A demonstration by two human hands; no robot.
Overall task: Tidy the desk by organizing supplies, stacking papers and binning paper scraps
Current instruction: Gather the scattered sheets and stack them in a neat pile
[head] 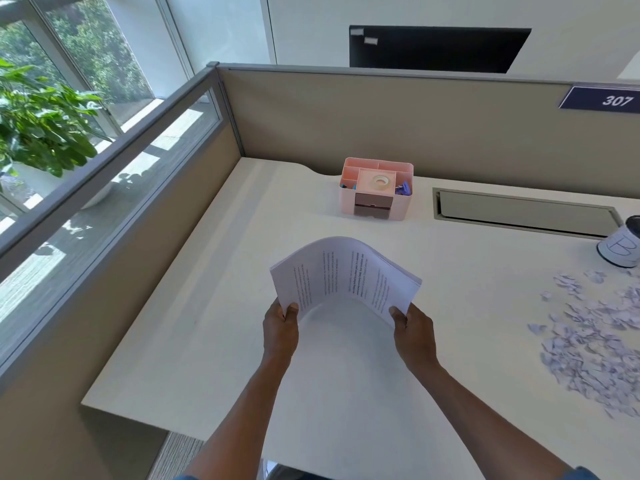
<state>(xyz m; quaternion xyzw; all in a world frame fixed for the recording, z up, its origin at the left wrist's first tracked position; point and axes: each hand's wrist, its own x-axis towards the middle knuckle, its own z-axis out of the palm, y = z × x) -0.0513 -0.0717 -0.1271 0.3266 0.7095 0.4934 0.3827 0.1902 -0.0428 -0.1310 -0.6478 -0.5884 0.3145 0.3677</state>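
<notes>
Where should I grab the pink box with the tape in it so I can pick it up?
Hold the pink organizer by its two short outer walls, one hand coming from each side, fingers low on the walls. Its top is split into open compartments holding a tape roll and clips, so a grab from above would likely hit those. The flat side walls look bare and easy to squeeze.

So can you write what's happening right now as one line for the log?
step: stacking papers | left hand: grips paper stack | right hand: grips same stack | stack: bowed, above desk | paper scraps: on desk, unbinned

Bright window [86, 57] daylight; wide-angle bending, edges blurred.
</notes>
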